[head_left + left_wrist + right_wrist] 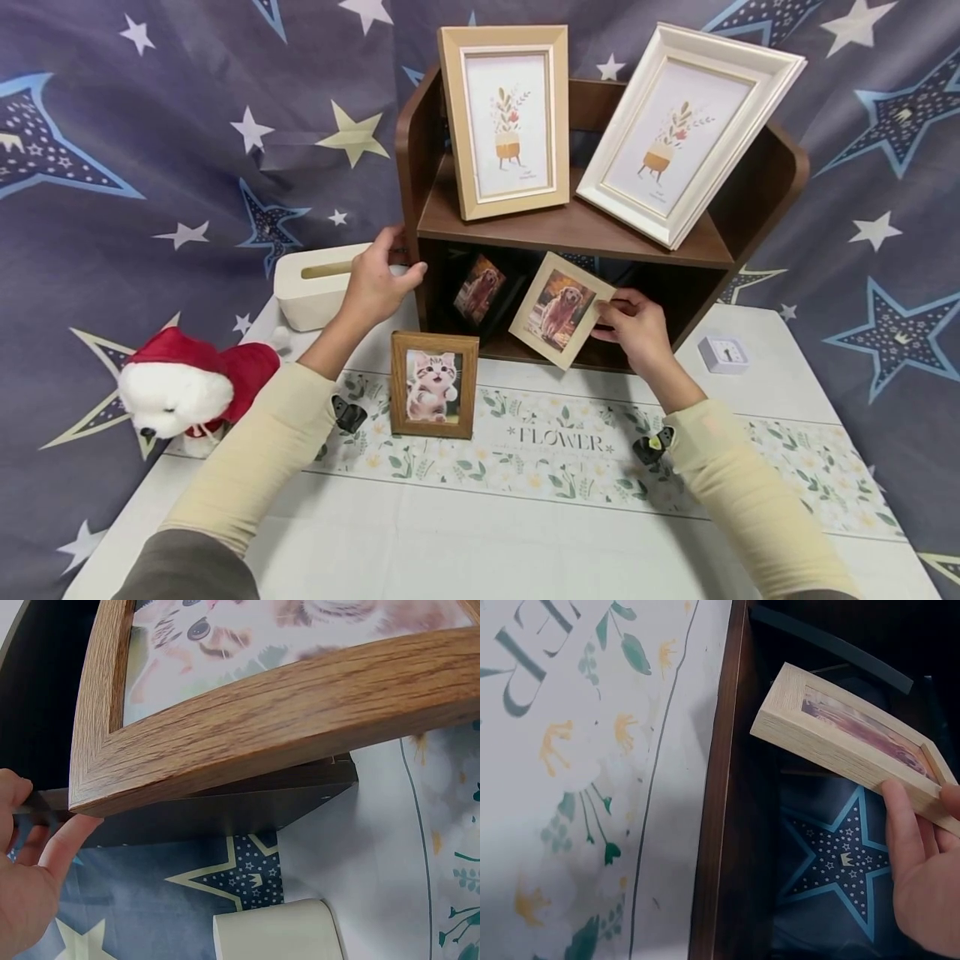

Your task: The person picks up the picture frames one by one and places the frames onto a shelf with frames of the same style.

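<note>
My right hand (637,329) pinches the right edge of a light wood photo frame (534,337) with a dog picture. It is held tilted at the lower opening of a dark brown shelf (576,227); in the right wrist view the light frame (832,742) shows over the dark compartment. My left hand (375,279) grips the shelf's left side panel, with thumb and fingers on its two faces in the left wrist view. A dark frame (480,290) with a dog picture leans inside the lower compartment. Before the shelf stands a brown wood frame (470,387) with a kitten picture.
On the upper shelf stand a tan frame (454,125) and a tilted white frame (708,167). A cream tissue box (300,296) and a plush white dog in red (176,396) are at left. A small white clock (723,355) sits right, and a floral runner (525,467) crosses the table.
</note>
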`<state>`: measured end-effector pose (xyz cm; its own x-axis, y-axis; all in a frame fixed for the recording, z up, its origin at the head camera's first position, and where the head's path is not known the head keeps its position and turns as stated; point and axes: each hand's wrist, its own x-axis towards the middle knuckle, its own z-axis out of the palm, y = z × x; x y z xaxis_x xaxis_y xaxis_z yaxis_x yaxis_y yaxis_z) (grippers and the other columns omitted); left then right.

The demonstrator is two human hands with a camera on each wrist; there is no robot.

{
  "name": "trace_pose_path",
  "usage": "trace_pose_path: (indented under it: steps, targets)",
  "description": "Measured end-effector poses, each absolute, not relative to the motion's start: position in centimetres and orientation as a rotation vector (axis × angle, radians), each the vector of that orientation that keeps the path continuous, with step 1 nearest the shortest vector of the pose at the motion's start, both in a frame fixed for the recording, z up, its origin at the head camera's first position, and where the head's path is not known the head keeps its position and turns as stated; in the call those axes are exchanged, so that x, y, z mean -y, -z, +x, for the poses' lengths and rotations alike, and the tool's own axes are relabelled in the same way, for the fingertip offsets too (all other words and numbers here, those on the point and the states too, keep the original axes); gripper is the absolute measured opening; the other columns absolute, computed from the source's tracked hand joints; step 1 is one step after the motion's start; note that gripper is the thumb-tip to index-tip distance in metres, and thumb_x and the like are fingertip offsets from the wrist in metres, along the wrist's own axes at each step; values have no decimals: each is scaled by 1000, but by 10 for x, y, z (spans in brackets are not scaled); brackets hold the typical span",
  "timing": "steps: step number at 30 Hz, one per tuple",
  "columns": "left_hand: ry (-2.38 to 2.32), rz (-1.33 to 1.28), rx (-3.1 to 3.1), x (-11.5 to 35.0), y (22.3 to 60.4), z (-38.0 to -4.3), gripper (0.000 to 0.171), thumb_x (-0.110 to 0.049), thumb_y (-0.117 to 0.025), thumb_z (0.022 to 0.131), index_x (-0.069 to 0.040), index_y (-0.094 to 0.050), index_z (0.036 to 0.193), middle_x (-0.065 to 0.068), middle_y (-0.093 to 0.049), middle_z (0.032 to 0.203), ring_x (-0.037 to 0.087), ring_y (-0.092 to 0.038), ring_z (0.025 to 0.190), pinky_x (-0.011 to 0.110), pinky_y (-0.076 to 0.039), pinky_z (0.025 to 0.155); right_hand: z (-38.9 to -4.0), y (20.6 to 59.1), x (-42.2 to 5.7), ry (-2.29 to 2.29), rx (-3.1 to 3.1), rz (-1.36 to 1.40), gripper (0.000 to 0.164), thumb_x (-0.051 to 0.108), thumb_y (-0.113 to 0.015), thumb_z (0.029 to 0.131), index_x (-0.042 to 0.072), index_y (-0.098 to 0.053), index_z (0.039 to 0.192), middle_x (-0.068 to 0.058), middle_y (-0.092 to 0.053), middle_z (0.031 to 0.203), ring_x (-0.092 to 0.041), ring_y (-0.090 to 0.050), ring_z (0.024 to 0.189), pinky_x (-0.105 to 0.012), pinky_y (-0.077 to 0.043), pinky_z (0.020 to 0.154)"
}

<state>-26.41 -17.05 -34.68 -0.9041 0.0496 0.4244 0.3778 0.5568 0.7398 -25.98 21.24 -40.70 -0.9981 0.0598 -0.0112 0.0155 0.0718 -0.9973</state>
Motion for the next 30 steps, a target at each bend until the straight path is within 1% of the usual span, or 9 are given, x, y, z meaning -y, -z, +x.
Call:
trace_pose_path:
  steps: [4,11,17,25,30]
  targets:
    - [1286,-354,2438,170,347,-266,59,-11,-71,90,0,-49,144,23,-65,126,38,-69,111,53,-52,97,-263,411,-209,-2132,2241,-96,17,8,-64,97,10,-57,112,2,-66,95,-8,-71,78,-27,-62,67]
    - [1281,-344,2451,171,347,-265,59,-11,-71,91,-1,-49,144,23,-65,126,38,-68,112,53,-52,99,-268,414,-203,-2164,2194,-138,19,7,-65,96,7,-57,113,1,-66,94,-9,-70,77,-27,-62,67]
    - [1274,-334,2457,171,346,-264,59,-12,-71,91,-2,-49,145,21,-66,127,36,-68,113,49,-53,97,-272,416,-200,-2167,2180,-189,18,8,-66,96,8,-57,112,0,-65,95,-10,-69,77,-28,-62,68]
    - [1281,-332,2462,171,346,-264,59,-12,-70,91,-2,-48,145,21,-65,128,37,-68,113,49,-54,96,-276,419,-195,-2149,2181,-197,18,7,-64,97,8,-56,112,-2,-64,97,-10,-69,78,-27,-62,67]
    - [1296,-343,2448,171,347,-264,60,-11,-71,91,-2,-49,145,22,-65,127,37,-68,112,51,-54,94,-278,421,-190,-2144,2182,-193,17,7,-64,97,8,-55,112,-1,-62,95,-9,-69,77,-27,-62,65]
